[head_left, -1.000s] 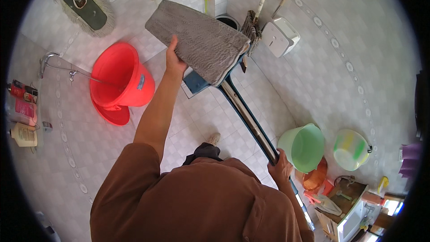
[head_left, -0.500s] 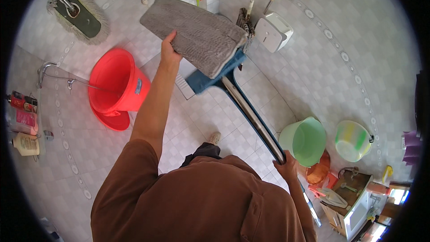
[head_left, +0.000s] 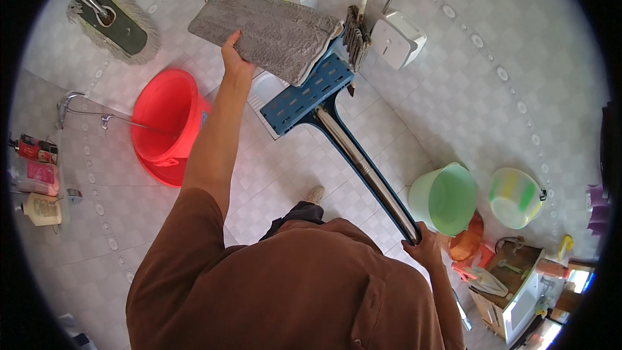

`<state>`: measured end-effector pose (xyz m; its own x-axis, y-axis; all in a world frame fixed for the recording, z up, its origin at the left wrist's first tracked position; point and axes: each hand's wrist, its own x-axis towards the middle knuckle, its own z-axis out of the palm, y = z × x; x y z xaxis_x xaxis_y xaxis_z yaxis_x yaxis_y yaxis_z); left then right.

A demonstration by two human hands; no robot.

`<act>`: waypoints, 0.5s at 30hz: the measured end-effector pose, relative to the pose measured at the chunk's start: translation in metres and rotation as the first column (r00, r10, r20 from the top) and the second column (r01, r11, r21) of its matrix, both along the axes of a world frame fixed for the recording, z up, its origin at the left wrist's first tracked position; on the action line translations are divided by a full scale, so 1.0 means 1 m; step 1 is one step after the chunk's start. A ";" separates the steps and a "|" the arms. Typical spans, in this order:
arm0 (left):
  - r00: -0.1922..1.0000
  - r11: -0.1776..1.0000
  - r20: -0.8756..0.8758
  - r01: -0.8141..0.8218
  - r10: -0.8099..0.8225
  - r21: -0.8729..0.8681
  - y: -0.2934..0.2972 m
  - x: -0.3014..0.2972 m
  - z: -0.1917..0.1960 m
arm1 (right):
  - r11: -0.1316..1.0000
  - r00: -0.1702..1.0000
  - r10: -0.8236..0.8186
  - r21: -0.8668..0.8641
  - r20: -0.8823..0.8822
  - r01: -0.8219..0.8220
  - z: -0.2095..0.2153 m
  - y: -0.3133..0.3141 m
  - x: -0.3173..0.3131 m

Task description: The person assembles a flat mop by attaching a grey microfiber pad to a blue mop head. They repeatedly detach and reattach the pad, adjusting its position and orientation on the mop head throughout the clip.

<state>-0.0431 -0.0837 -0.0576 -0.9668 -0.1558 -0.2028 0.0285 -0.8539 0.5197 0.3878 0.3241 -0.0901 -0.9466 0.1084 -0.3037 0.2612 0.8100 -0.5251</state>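
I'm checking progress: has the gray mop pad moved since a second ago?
Yes, the gray mop pad moved up and left in view, away from the white wall box.

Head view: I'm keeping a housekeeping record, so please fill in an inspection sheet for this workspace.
Surface: pale tiled floor.
Things in hand: grey mop pad, partly covering a blue slotted mop head; attachment unclear.
Clutter: red bucket, green bucket, orange basin.
Hands: left hand holds the pad; right hand grips the mop handle.
Cables: nothing seen.
Surroundings: tiled wall, white dispenser, fringed dust mop.
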 end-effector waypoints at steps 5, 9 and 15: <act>1.000 1.000 -0.028 0.011 -0.012 -0.021 -0.013 -0.014 -0.004 | 0.990 0.992 0.126 0.071 0.007 -0.126 0.049 -0.009 -0.014; 0.999 0.999 0.030 0.044 -0.045 0.009 -0.006 -0.020 0.004 | 0.996 0.980 0.076 -0.059 0.186 -0.066 0.064 0.000 -0.019; 0.995 0.996 0.055 0.087 -0.088 0.035 -0.012 -0.020 0.003 | 0.996 0.974 0.092 0.000 0.206 -0.094 0.073 0.008 -0.026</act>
<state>-0.0628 -0.0955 -0.0549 -0.9632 -0.0634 -0.2611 -0.0757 -0.8684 0.4900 0.3618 0.3322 -0.0166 -0.8703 0.0268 -0.4919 0.2860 0.8405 -0.4602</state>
